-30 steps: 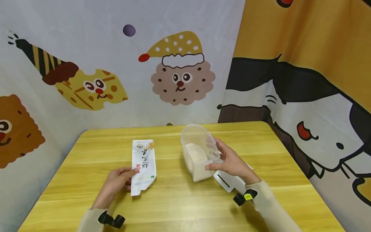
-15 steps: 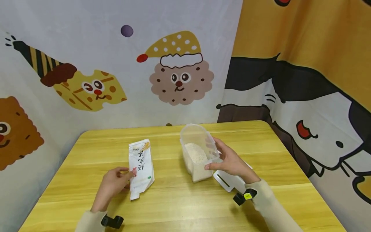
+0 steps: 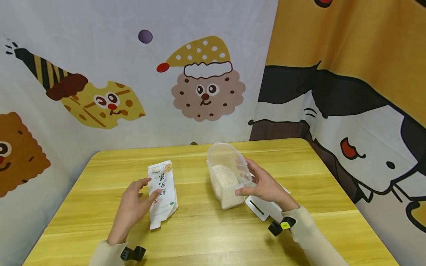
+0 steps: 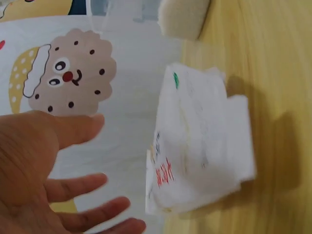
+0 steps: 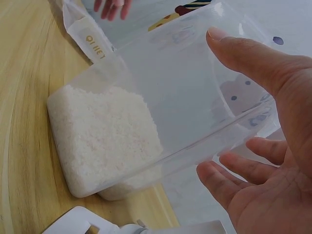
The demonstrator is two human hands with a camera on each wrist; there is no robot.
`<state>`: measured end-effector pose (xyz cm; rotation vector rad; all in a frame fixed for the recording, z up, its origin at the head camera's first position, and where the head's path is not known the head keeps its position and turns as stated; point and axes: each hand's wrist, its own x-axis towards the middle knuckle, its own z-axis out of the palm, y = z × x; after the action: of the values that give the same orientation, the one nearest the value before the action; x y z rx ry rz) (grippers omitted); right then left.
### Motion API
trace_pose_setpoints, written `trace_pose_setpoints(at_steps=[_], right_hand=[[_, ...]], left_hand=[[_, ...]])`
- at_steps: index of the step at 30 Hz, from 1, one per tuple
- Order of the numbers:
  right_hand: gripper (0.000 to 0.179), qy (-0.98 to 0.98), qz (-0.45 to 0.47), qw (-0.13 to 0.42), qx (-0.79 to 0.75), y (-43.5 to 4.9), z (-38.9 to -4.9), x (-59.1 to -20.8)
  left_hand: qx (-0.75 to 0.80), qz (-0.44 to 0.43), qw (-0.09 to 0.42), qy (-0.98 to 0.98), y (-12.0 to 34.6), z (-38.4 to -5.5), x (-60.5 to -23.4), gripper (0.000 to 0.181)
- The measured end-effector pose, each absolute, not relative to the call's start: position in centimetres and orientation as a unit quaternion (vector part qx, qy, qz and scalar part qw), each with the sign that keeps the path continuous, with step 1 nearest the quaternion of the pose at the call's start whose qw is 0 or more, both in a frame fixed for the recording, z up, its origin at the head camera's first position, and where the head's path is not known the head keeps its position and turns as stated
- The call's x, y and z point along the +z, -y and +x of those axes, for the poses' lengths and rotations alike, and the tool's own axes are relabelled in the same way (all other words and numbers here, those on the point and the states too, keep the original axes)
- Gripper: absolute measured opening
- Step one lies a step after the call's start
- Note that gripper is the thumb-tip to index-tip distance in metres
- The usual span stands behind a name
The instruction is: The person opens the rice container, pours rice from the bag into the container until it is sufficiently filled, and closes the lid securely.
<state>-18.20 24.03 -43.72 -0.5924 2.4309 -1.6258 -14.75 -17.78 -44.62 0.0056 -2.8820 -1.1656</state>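
Observation:
A white paper bag (image 3: 162, 207) with dark and red lettering and a small green mark stands on the table, its top folded and crumpled. Beside it my left hand (image 3: 131, 207) is spread, thumb and fingers apart; in the left wrist view the fingers (image 4: 97, 214) show a gap from the bag (image 4: 195, 141). My right hand (image 3: 267, 188) holds a clear plastic container (image 3: 226, 150) at its right side, thumb on one face and fingers on another. White rice (image 5: 107, 136) fills its lower part. The container stands on the table with its top uncovered.
Under the right forearm lies a white lid-like piece (image 3: 266, 210) with a dark slot. The wooden table (image 3: 199, 240) meets a cartoon-printed curtain (image 3: 133, 136) at its back edge. Black cameras (image 3: 133, 254) sit on both wrists.
The left hand has let go of the paper bag and opened its fingers wider. The bag has shifted slightly left and tilted a little. The right hand and container stay in place.

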Motion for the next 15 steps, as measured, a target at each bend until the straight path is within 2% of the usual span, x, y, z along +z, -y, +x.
trace_pose_setpoints(at_steps=[4, 8, 15], right_hand=[[0.108, -0.812, -0.196, 0.078, -0.544, -24.2, -18.2, -43.7], [0.108, -0.814, -0.195, 0.080, -0.541, -24.3, -18.2, -43.8], [0.109, -0.811, -0.204, 0.076, -0.543, -24.1, -18.1, -43.7]], left_hand=[[-0.408, -0.031, 0.044, 0.911, 16.9, -15.0, -44.4, 0.064], [-0.453, -0.064, 0.050, 0.888, 15.9, -15.2, -44.6, 0.064], [-0.513, -0.124, 0.016, 0.849, 13.9, -15.9, -44.9, 0.072]])
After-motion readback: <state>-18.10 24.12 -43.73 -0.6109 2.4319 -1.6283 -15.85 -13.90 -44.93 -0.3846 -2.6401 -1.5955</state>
